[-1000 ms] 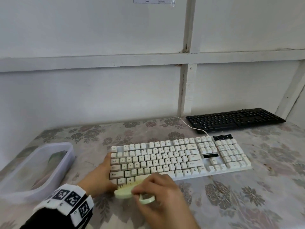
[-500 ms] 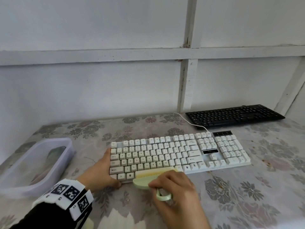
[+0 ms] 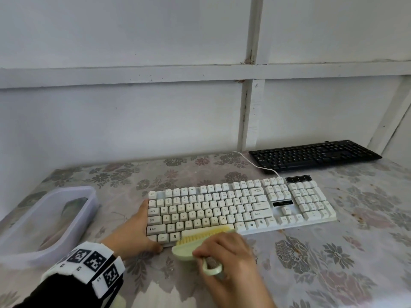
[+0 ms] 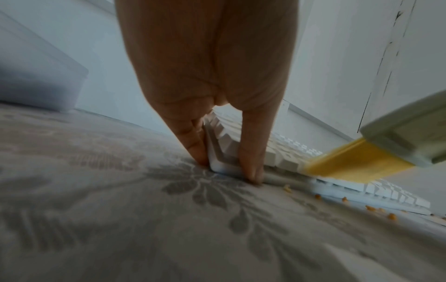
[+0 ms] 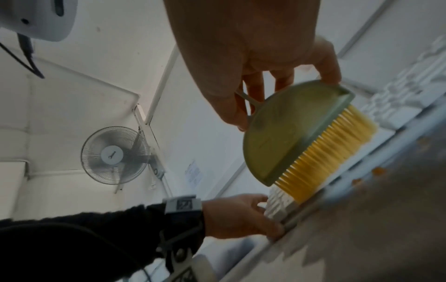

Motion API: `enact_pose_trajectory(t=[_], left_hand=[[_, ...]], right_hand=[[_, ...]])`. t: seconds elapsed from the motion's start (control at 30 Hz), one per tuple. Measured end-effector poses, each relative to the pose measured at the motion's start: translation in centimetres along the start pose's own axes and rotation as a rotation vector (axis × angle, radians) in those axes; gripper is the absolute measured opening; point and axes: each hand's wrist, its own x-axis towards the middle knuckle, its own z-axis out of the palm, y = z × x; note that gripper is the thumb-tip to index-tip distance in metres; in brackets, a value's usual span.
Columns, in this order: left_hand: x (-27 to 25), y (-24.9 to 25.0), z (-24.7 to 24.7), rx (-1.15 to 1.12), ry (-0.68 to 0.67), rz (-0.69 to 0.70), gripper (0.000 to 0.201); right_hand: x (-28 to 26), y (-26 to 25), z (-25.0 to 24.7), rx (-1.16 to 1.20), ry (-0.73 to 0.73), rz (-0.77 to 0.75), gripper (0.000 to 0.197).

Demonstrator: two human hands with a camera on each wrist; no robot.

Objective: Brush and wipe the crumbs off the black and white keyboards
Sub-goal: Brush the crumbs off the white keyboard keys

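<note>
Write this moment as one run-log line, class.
step: brushing white keyboard | right hand grips brush at front row | left hand steadies left end | crumbs on table | black keyboard untouched

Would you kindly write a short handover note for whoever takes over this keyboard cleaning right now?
Left hand: steadies the white keyboard at its left end, thumb and fingers braced against the near-left corner.
Right hand: grips the pale green brush by its loop handle; the yellow bristles lie on the bottom key row.
Done: orange crumbs lie on the floral tablecloth along the keyboard's front edge.
Left: I cannot tell whether the other rows are clean. The black keyboard sits at the back right with no hand on it. Wiping is not yet visible.
</note>
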Motion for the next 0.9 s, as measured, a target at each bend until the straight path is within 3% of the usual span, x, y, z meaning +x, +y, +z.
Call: enact_pose_trajectory(t=[0.2,0.4,0.57,0.7,0.9], left_hand=[[-0.2,0.2,0.0,0.026,-0.004,-0.04,0.116],[0.0,0.2,0.0,0.044,-0.006,-0.033,0.116],[0.0,0.3,0.0,0.006,-0.006,-0.036,0.115],[-0.1,0.6,0.1,0.024,-0.01,-0.039,0.113],[0.0,0.4,0.1,0.043,-0.012,-0.047,0.116]], right_hand=[[0.3,2.7,-2.2,0.023,-0.014,0.146,0.012],[0.6,2.4,-5.4,-0.056,0.094,0.191,0.014],[0.3,2.1,-4.3,0.028,0.008,0.187,0.009],[0.7,3.5,-5.8,0.142,-0.012,0.271,0.009],[0.9,5.8,-9.3,0.12,0.002,0.363,0.044]])
